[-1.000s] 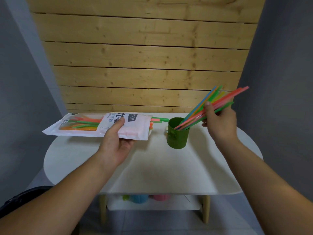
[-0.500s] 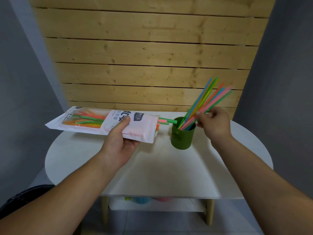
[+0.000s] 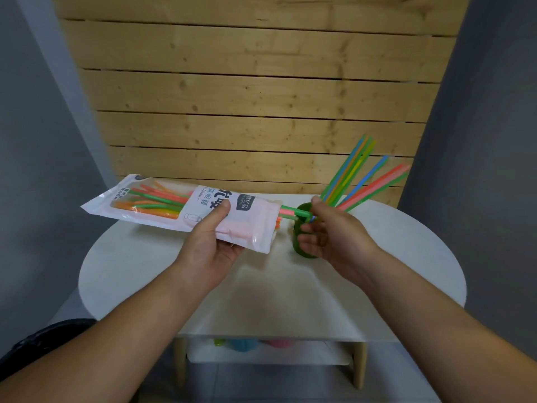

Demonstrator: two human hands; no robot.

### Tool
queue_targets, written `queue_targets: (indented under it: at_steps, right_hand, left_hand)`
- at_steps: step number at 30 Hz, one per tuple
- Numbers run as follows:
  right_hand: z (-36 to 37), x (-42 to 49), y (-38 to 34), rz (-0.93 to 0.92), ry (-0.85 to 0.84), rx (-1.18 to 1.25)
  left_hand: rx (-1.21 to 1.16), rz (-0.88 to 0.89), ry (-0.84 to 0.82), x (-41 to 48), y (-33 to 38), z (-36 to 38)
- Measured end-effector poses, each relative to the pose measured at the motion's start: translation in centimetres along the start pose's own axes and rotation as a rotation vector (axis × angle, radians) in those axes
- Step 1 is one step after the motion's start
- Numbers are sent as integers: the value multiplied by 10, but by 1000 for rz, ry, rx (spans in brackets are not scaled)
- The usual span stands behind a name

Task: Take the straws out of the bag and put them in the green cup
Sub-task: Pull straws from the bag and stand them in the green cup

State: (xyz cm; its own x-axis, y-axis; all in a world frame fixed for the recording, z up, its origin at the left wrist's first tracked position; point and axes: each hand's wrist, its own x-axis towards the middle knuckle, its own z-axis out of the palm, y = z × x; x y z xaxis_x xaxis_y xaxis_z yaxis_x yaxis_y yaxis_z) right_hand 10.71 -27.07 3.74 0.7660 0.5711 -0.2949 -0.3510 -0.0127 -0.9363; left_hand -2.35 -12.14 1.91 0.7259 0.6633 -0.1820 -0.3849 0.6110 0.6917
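Far left, a long white and pink plastic bag with a clear window (image 3: 180, 207) is held level above the round white table (image 3: 139, 274), and coloured plastic straws (image 3: 154, 200) show inside it. The left hand (image 3: 212, 242) grips the bag near its open right end, thumb pressed on top and fingers beneath. A few green and pink straw ends (image 3: 292, 212) poke out of that mouth towards the small green cup (image 3: 299, 248), which stands on the table just beside it. The right hand (image 3: 334, 237) is in front of the cup, thumb above and fingers loosely curled at the straw tips; I cannot tell whether it actually pinches one. Behind that hand, a bunch of long bright straws (image 3: 359, 178) stands in the cup and fans up to the right.
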Motion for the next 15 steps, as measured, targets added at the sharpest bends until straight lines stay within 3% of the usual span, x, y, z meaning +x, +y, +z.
queue_targets:
  at_steps: [4,15]
  right_hand:
    - [14,2,6,-52,-102,108]
    - [-4,4,-5,-81,-4,204]
  left_hand:
    - [27,4,-16,-2,-3,3]
    - [-48,-1,42,-1,7,3]
